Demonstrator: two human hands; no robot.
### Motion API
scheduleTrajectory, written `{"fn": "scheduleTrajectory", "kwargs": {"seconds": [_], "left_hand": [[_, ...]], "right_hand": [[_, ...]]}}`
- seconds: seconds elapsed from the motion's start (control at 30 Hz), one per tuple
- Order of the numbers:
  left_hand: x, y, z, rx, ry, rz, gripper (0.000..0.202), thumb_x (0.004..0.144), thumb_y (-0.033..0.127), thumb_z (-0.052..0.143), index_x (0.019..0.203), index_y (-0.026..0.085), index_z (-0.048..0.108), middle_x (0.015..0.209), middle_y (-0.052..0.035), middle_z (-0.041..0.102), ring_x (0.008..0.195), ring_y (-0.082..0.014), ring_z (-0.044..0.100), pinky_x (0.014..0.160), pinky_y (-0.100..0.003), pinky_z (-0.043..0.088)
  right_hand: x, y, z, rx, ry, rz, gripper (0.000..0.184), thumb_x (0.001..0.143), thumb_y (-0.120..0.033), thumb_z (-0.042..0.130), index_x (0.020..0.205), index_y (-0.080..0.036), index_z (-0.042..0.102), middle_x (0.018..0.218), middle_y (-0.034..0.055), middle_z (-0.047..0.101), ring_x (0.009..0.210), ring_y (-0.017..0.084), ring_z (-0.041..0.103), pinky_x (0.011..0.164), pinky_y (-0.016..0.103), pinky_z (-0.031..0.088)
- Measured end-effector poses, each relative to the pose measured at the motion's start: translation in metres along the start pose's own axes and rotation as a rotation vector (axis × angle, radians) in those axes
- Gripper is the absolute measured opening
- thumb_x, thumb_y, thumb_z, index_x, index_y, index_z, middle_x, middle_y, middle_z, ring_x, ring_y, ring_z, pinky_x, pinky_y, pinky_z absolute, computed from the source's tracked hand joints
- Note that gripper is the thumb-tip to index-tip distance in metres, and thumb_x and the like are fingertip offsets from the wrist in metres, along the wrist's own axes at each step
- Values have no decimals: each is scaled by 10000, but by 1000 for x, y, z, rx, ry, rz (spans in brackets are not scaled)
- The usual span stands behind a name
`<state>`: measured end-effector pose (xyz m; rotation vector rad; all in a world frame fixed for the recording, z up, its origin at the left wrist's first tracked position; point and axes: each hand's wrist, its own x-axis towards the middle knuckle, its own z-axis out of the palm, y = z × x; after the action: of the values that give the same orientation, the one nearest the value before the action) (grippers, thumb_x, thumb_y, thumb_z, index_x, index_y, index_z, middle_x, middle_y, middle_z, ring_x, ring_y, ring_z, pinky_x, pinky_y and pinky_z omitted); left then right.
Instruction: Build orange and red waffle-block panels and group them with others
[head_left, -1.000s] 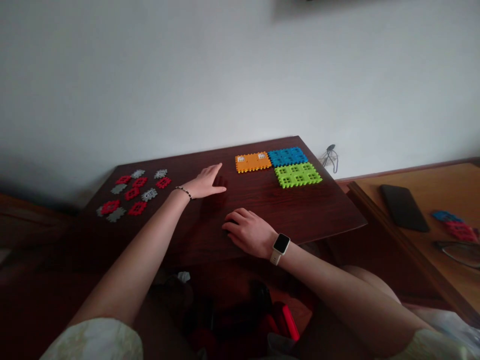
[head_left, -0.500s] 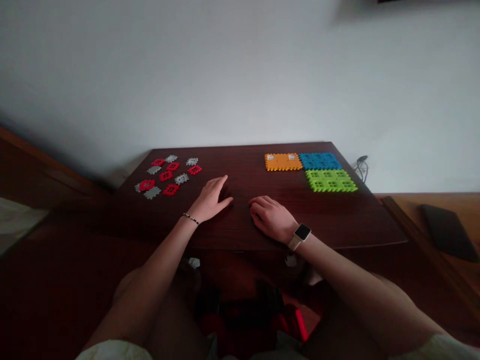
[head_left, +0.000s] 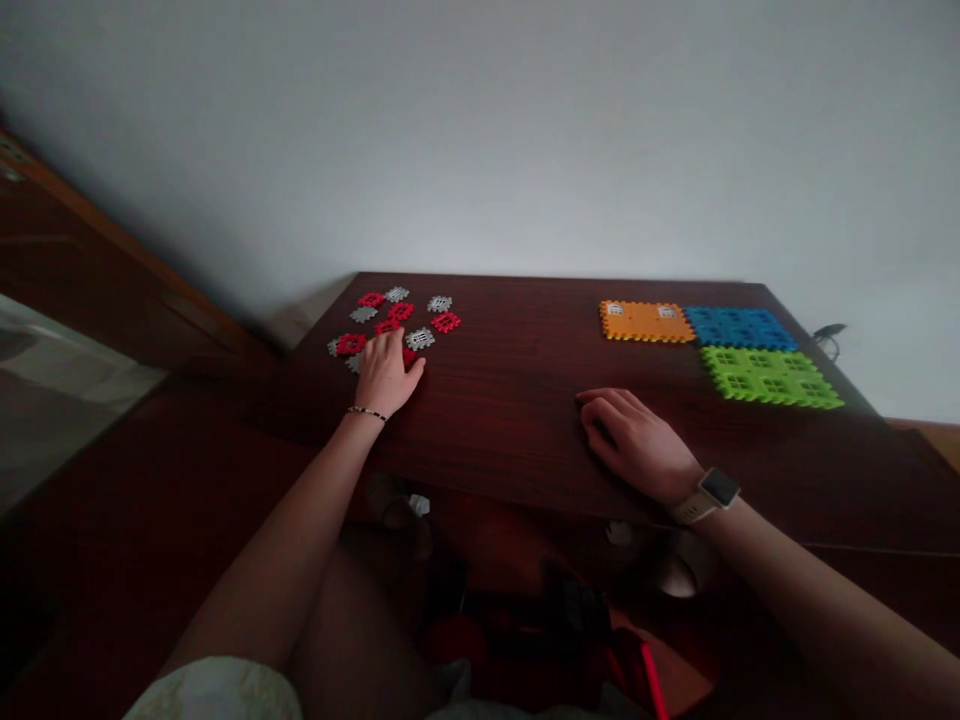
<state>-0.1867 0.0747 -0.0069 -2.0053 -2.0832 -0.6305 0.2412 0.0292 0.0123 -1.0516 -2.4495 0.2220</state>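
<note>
Right hand (head_left: 641, 445): is resting palm down on the dark table (head_left: 510, 400), just inside the near edge and right of the middle. The fingers are loosely curled and are gripping nothing. A watch (head_left: 718, 487) is sitting on the wrist.
Left hand (head_left: 386, 372): is lying spread and flat towards the far left corner, with a bracelet (head_left: 366, 411) on the wrist. The fingers are pressing on the nearest pieces and are not closed round any piece that shows. Whether one is being pinched underneath cannot be told.
Loose tiles (head_left: 397, 320): red and grey toothed squares are lying flat in a scatter at the far left corner. The nearest are partly under the left hand, and the rest are just beyond it.
Step in hand: by the look of it, the left hand is settling on the scatter to pick a piece while the right is idling.
Next move calls for: singling out one tile from its close neighbours and getting fingertips under its thin edge.
Containers: none is showing, and every piece is lying bare on the wood.
Far right corner: an orange panel (head_left: 645, 321), a blue panel (head_left: 739, 327) and a green panel (head_left: 769, 375) are lying assembled and touching, well apart from both hands.
Beyond: a plain wall (head_left: 480, 130) is rising behind the far edge.
</note>
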Motion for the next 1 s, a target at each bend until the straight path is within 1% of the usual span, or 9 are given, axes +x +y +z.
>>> {"fn": "scheduleTrajectory", "kwargs": {"seconds": [0.1, 0.2, 0.4, 0.57, 0.63, 0.73, 0.83, 0.93, 1.0], "left_hand": [[-6, -15, -5, 26, -3, -69, 638, 964, 433, 679, 1531, 201, 499, 1437, -212, 637, 1381, -451, 549, 1156, -668, 476], [-12, -22, -9, 33, -16, -98, 629, 968, 458, 674, 1521, 207, 510, 1395, -203, 663, 1357, -451, 566, 1119, -653, 502], [-17, -29, -12, -73, -34, -65, 561, 987, 417, 659, 1500, 226, 536, 1286, -147, 727, 1257, -393, 644, 1117, -609, 498], [-18, -27, -15, -132, -14, -20, 643, 937, 351, 731, 1525, 230, 500, 1262, -120, 733, 1237, -358, 664, 1136, -569, 508], [-18, -20, -18, -163, 16, 35, 693, 930, 339, 752, 1553, 231, 470, 1245, -112, 726, 1235, -339, 668, 1155, -542, 510], [-20, -3, -25, -198, 72, 113, 736, 952, 325, 740, 1604, 244, 407, 1272, -108, 711, 1273, -324, 657, 1191, -522, 500], [-23, 21, -33, -229, 111, 173, 775, 977, 319, 722, 1647, 263, 337, 1310, -109, 696, 1298, -321, 648, 1203, -527, 501], [-29, 47, -39, -268, 148, 246, 798, 992, 322, 717, 1666, 270, 294, 1317, -114, 685, 1273, -313, 658, 1186, -520, 523], [-34, 63, -42, -297, 177, 300, 783, 1011, 327, 700, 1670, 282, 279, 1326, -119, 677, 1270, -307, 660, 1175, -510, 538]], "right_hand": [[-1, 1, 1, -1, 0, 6, 137, 1046, -247, 525, 996, -257, 653, 1302, 131, 737, 1227, 327, 672, 1048, 533, 590], [0, 2, 1, -19, -3, -7, 125, 1045, -254, 526, 990, -256, 638, 1303, 133, 735, 1220, 328, 676, 1046, 528, 589], [1, 3, 2, -40, -12, -9, 116, 1047, -251, 525, 1000, -250, 632, 1289, 137, 732, 1206, 330, 675, 1036, 531, 585], [2, 1, 2, -55, -15, -6, 113, 1049, -250, 524, 994, -254, 623, 1283, 132, 728, 1201, 329, 670, 1032, 527, 580], [3, 0, 1, -59, -16, -2, 114, 1049, -246, 520, 991, -253, 618, 1279, 134, 727, 1194, 329, 670, 1026, 525, 582], [3, -1, 1, -55, -16, 7, 112, 1046, -241, 521, 1004, -250, 623, 1277, 134, 729, 1196, 326, 672, 1030, 517, 581], [3, -4, 3, -30, -1, 34, 116, 1041, -248, 536, 1087, -244, 643, 1266, 128, 735, 1190, 320, 681, 1037, 506, 579], [4, -11, 4, 37, 21, 78, 197, 1051, -273, 533, 1204, -232, 649, 1237, 127, 741, 1160, 316, 694, 1026, 510, 583], [5, -19, 5, 118, 37, 108, 229, 1053, -293, 538, 1245, -235, 650, 1210, 120, 748, 1148, 313, 705, 1024, 514, 586]]}}
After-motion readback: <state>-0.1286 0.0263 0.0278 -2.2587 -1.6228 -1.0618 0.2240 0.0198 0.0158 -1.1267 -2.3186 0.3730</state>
